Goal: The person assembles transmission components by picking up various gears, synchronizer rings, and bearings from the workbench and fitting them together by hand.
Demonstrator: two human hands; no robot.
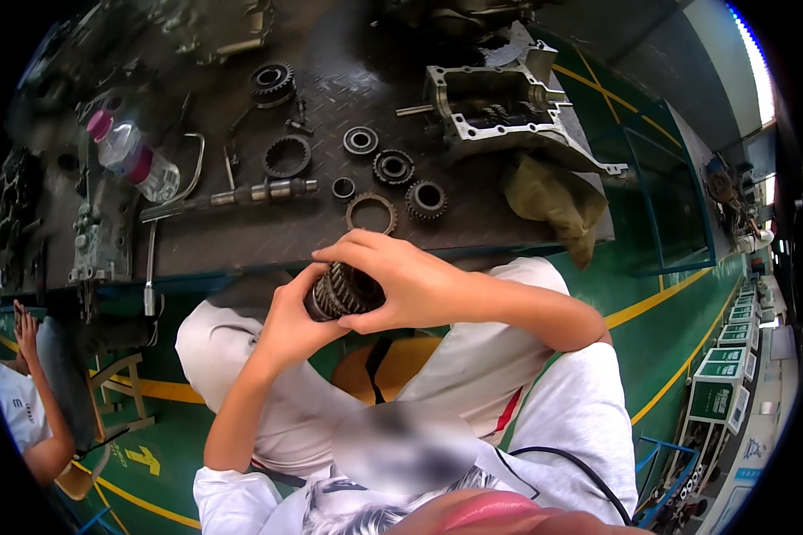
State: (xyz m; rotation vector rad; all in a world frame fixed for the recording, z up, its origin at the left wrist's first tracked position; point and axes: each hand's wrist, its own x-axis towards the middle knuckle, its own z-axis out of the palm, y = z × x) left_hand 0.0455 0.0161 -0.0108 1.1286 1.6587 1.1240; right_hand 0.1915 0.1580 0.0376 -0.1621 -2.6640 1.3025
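Note:
Over my lap, just off the table's near edge, both hands are closed round a dark steel gear assembly (337,292) with slanted teeth. My left hand (293,323) wraps its left and lower side; my right hand (410,281) covers its top and right side. Just beyond my fingers lies a thin brass-coloured synchronizer ring (371,215). Past it on the table are a small gear (426,200), a toothed hub (393,167), a ball bearing (360,141) and a small sleeve (343,188). Left of these lie a toothed ring (286,157) and a long steel shaft (241,196).
An open gearbox housing (500,107) stands at the right, with an olive cloth (558,201) at the table corner. A water bottle (136,159), a metal casting (98,236) and a ratchet wrench (150,276) lie left. Another person's hands (27,330) show at the far left.

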